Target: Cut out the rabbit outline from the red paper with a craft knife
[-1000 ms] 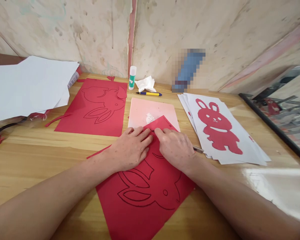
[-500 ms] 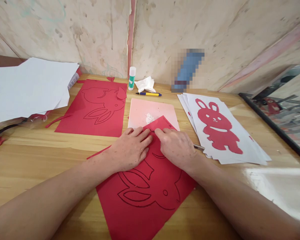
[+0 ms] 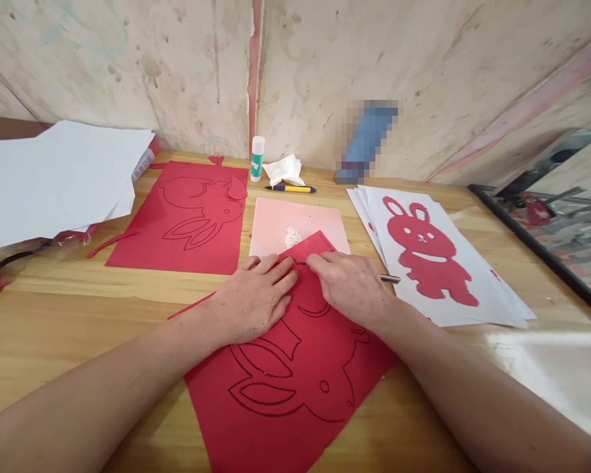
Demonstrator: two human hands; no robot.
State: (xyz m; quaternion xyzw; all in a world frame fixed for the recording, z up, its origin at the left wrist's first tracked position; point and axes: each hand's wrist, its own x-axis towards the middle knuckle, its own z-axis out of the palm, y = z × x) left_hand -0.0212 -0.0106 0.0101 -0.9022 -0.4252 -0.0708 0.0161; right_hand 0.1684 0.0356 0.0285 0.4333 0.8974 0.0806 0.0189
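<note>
A red paper sheet (image 3: 256, 440) with a rabbit outlined in black lies turned at an angle on the table in front of me. My left hand (image 3: 256, 295) rests flat on its upper left part, palm down with the fingers a little apart. Close beside those fingertips, my right hand (image 3: 352, 286) is closed around a slim, pen-shaped metal tool (image 3: 390, 278). Only the tool's back end sticks out past the hand; its tip is hidden. Under the sheet's far corner lies a pink board (image 3: 303, 213), with small white crumbs (image 3: 292, 236) on it.
Another red sheet (image 3: 177, 256) with a rabbit outline lies to the left, near white papers (image 3: 64, 177). A glue stick (image 3: 257, 159), crumpled tissue (image 3: 284, 171) and yellow-blue pen (image 3: 291, 189) stand or lie behind. At right, a red rabbit cutout (image 3: 418, 236) lies on white sheets.
My right hand has tilted slightly, and the tool's back end sits a little higher. More of the outline shows below that hand. My left hand stays in place; the view has shifted slightly.
</note>
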